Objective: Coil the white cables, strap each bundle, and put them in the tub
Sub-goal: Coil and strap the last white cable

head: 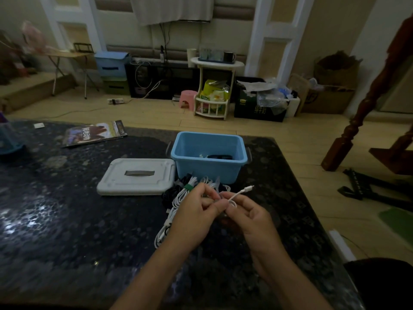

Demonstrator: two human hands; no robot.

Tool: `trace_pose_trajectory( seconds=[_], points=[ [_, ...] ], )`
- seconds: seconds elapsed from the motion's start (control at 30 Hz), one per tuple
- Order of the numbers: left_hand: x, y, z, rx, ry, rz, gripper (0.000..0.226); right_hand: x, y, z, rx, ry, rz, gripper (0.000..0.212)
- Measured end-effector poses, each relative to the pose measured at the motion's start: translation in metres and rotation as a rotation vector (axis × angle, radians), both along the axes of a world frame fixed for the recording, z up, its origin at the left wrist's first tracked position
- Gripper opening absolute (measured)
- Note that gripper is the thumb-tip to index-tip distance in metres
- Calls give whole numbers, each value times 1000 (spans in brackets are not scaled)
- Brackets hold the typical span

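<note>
Both my hands meet above the dark table, just in front of the blue tub. My left hand and my right hand pinch a thin white cable between fingertips; its plug end sticks out up and to the right. Under and left of my hands lies a pile of white cables, one bundle wearing a green strap, mixed with dark cables. The tub stands open with a dark item and something white at its bottom.
The tub's white lid lies flat to the left of the tub. A magazine rests at the table's far side. A blue object stands at the left edge. The table's right edge drops to a wooden floor.
</note>
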State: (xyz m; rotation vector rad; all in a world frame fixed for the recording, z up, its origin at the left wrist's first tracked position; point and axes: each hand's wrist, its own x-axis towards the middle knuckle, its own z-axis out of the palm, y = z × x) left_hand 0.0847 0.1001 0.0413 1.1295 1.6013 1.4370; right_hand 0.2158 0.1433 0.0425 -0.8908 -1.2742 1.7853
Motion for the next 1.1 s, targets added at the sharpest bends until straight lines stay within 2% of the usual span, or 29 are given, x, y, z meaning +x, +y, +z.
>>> trace_pose_trajectory(
  seconds=[0.2,0.4,0.63,0.73,0.83,0.9,1.03,1.1],
  points=[
    [1,-1,2,-40,-14,-12,25,0,0,2,-42,12,3,26],
    [-1,-1,0,-49,-38,-35,22,-1,1,1,-24,-11,-66,22],
    [-6,0,-8,-44,229,-22,15,1,2,2,-57,-111,-22,17],
    [-6,0,-10,-55,226,-12,23,3,2,6,-138,-89,18,19],
    [-2,0,-6,-52,178,-34,14,5,3,7,-169,-83,18,18],
    [-2,0,-4,-31,210,-34,11,5,3,6,-169,-67,-3,17],
    [-6,0,-4,-26,223,-35,15,8,5,5,-200,-56,-7,27],
    [-8,1,-5,-12,207,-22,16,10,5,7,-211,-105,36,42]
  ],
)
